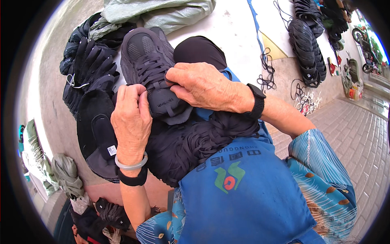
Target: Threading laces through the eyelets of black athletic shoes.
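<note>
The left hand (132,118) pinches at the left lacing edge of the dark shoe (138,46), which lies between and beyond the hands, apparently mid-lacing, while the right hand (205,87) pinches at its right edge, the next move likely needing an even lace (151,74) pull.

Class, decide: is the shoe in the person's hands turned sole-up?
No, the shoe shows its laces and tongue facing the camera.
</note>
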Motion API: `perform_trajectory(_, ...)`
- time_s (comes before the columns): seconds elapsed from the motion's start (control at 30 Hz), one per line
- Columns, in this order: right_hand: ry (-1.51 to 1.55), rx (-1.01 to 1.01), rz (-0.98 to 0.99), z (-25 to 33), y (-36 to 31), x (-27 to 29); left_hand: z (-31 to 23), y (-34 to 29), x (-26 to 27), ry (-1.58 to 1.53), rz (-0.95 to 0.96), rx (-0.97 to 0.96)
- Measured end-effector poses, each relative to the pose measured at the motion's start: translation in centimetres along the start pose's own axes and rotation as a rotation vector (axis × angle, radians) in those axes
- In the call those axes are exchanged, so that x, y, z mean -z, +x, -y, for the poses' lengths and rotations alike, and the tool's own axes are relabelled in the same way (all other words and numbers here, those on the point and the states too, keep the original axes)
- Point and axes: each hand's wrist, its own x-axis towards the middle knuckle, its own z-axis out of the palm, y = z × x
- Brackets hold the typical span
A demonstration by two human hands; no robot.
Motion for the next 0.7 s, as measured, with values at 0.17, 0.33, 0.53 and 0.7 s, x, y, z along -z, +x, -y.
perform_trajectory(0.17, 0.119, -0.021, 0.082, 0.0, 0.5, 1.1, 0.9, -0.6, 0.2, -0.005, -0.011, -0.033)
perform_trajectory(0.33, -0.089, 0.026, -0.023, 0.6, 0.9, 0.4, 1.4, -0.4, 0.8, 0.073, -0.010, -0.024)
perform_trajectory(0.53, -0.367, 0.048, 0.008, 1.4, 1.2, -0.3, 1.7, -1.3, 1.0, 0.057, 0.000, 0.064)
perform_trajectory(0.7, -0.389, 0.027, -0.011, 1.7, 1.3, -0.1, 0.3, -1.0, 0.9, -0.187, -0.030, 0.111)
